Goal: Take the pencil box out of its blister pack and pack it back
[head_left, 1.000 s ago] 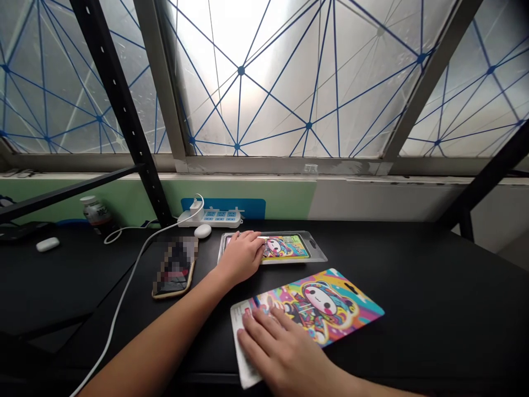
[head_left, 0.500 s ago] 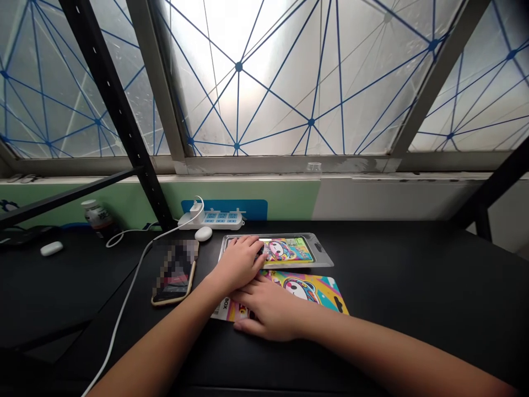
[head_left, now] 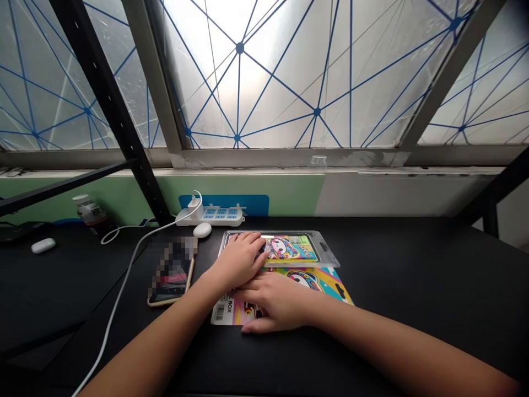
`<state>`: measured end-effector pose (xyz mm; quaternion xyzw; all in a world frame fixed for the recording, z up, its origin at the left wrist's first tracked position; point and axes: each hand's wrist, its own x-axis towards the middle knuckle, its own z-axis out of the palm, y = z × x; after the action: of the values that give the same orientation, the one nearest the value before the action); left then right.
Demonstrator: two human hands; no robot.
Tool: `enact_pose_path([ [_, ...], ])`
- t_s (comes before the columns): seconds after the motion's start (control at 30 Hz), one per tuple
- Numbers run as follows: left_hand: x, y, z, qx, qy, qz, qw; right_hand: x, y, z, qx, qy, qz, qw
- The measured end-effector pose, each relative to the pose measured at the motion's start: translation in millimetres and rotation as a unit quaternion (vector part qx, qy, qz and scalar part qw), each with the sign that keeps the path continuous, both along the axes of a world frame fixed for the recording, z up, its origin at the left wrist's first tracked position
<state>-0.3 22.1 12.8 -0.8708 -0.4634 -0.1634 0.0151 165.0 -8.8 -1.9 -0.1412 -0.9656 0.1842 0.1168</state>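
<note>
A clear pack is covered by the left hand, fingers together, on a black table; the printed card at its near edge is pressed flat, seemingly for steadiness, by the right hand, fingers outstretched.

The word "BOX" on the colourful card
It stands sideways on the white end strip of the card, beside a barcode. The lettering on the clear plastic pack and on the bottle is too small to be read.
</note>
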Motion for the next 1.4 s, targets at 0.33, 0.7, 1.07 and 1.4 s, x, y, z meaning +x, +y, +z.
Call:
enact_pose_path([
  [0.33, -1, -1, -1.5, 0.015, -0.022, -0.006, 1.0, -2, -8, 1.1, 0.107, 0.018, -0.013, 0.994],
  [0.7, -5, 1, 2.2, 0.001, -0.041, -0.021, 0.999, 36, 24, 21.2, 0.212, 0.089, -0.241, 0.943],
  [1.07, -9, -2, 3.2, -0.012, -0.002, -0.034, 0.999, 93, 71, 26.7, 0.112, -0.033, -0.316, 0.942],
  [1.4, -8, -1, -3.1, -0.002, 0.022, -0.036, 0.999, 96, 77, 30.2, 0.041, -0.086, -0.331, 0.939],
])
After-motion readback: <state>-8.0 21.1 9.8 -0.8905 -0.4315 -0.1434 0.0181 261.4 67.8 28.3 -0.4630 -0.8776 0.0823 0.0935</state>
